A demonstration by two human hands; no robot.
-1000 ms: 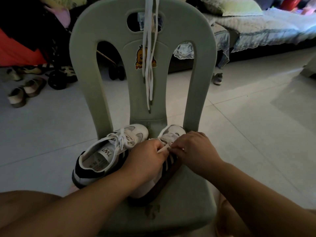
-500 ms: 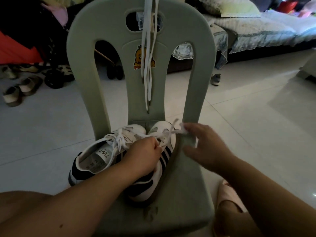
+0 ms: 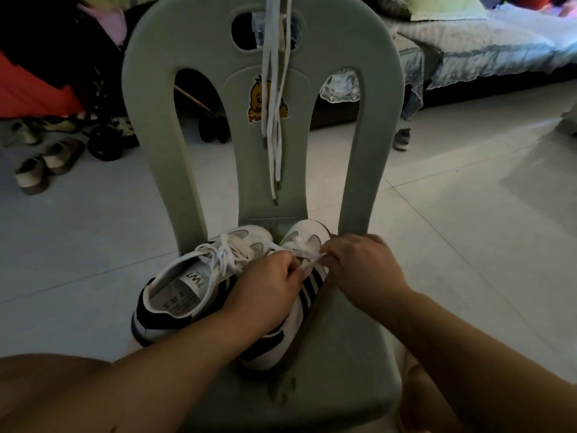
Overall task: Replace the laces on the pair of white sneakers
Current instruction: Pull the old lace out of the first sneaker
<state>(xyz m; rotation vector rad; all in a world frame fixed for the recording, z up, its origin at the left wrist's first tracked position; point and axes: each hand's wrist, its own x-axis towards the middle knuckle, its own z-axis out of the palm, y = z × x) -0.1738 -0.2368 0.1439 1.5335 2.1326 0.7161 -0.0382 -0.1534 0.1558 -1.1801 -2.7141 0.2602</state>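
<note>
Two white sneakers with black stripes lie on the seat of a pale green plastic chair (image 3: 337,385). The left sneaker (image 3: 187,285) is laced and lies on its own. My left hand (image 3: 265,285) rests on the right sneaker (image 3: 309,285) and grips it at the lacing. My right hand (image 3: 362,267) pinches that shoe's white lace (image 3: 312,259) just beside the eyelets. Spare white laces (image 3: 274,98) hang down the chair's backrest above the shoes.
Sandals (image 3: 37,167) and a stroller wheel (image 3: 104,143) sit on the tiled floor at the left. A bed with a pale cover (image 3: 487,48) stands at the back right. Bare tiles stretch to the right of the chair.
My right hand, which had drawn the lace out to the right, has come back to the right sneaker's eyelets. The left hand has stayed on the shoe.
</note>
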